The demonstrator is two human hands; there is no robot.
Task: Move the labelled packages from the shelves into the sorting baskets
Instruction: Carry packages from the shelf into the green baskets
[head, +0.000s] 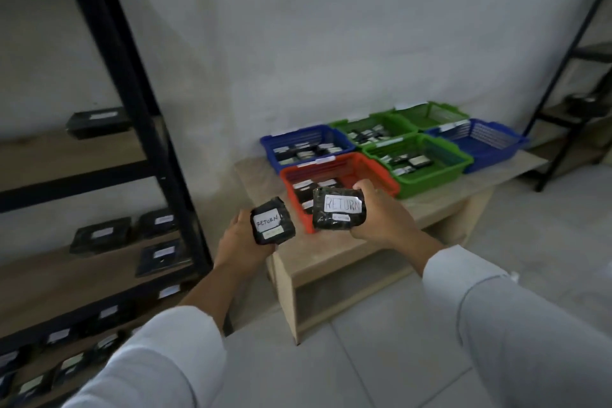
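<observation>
My left hand (243,242) grips a small black package (272,221) with a white label reading RETURN. My right hand (381,214) holds a second, larger black package (338,209), also labelled RETURN, right over the near edge of the red basket (367,166). The red basket holds a few black packages. The left package hangs just left of the red basket, above the low table's near corner. More labelled black packages (99,235) lie on the shelves at the left.
Beside the red basket on the low wooden table (334,252) stand a blue basket (306,146), three green baskets (420,161) and another blue basket (480,142). A black metal shelving frame (139,109) rises at the left. Another shelf unit (576,83) stands at the far right.
</observation>
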